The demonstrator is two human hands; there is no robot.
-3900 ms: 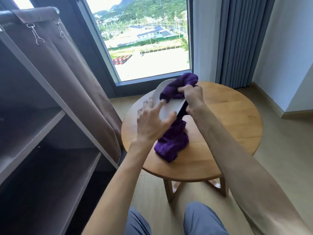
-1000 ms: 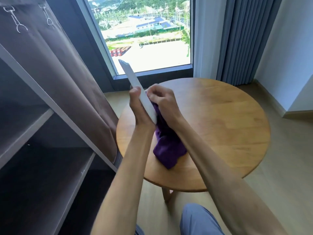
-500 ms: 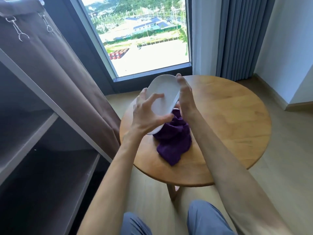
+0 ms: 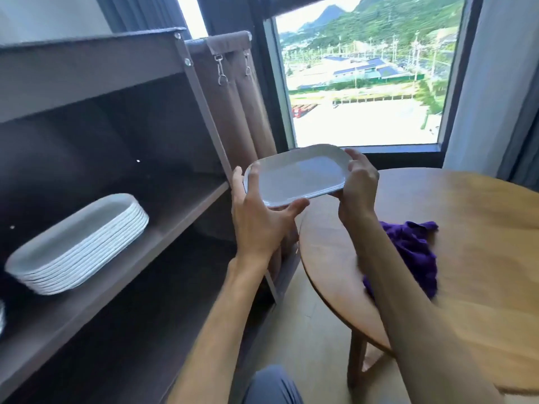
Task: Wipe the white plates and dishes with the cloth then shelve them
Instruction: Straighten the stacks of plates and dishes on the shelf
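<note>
White rectangular ceramic plate (image 4: 297, 173) held level in the air between brown shelf unit (image 4: 163, 217) and round wooden table (image 4: 466, 228).
Left hand (image 4: 259, 220) and right hand (image 4: 357, 185) grip its ends; purple cloth (image 4: 414, 252) lies on the table, stacked white plates (image 4: 78, 243) sit shelved.

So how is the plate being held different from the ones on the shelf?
The held plate is single, up in the air between the left hand and right hand, tilted slightly; the stacked plates sit piled on the shelf, touched by neither hand. Both are white, oblong, with rounded corners.
</note>
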